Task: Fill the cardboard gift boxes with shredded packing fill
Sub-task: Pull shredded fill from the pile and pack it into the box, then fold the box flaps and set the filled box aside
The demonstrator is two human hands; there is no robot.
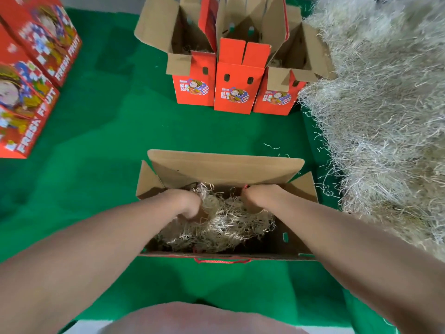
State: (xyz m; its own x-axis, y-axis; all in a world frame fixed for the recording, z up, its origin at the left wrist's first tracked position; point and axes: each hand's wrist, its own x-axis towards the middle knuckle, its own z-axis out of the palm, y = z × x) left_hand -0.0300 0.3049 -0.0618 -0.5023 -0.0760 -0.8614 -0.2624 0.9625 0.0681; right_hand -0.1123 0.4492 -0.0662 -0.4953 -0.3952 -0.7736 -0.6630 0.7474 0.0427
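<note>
An open cardboard gift box (pixel 226 166) stands on the green cloth in front of me, flaps up. Pale shredded fill (pixel 224 227) lies inside it. My left hand (pixel 190 203) is pushed down into the fill at the box's left, fingers buried in the strands. On the right side of the box my right hand (pixel 258 196) is also sunk into the fill, its fingers hidden. A big heap of the same shredded fill (pixel 380 112) covers the right side of the table.
Three open red gift boxes (pixel 237 97) stand in a row at the back centre. Closed red "FRESH FRUIT" boxes (pixel 31 75) are stacked at the far left. Green cloth (pixel 108 131) covers the table. A red rope handle (pixel 222 261) hangs on the near box wall.
</note>
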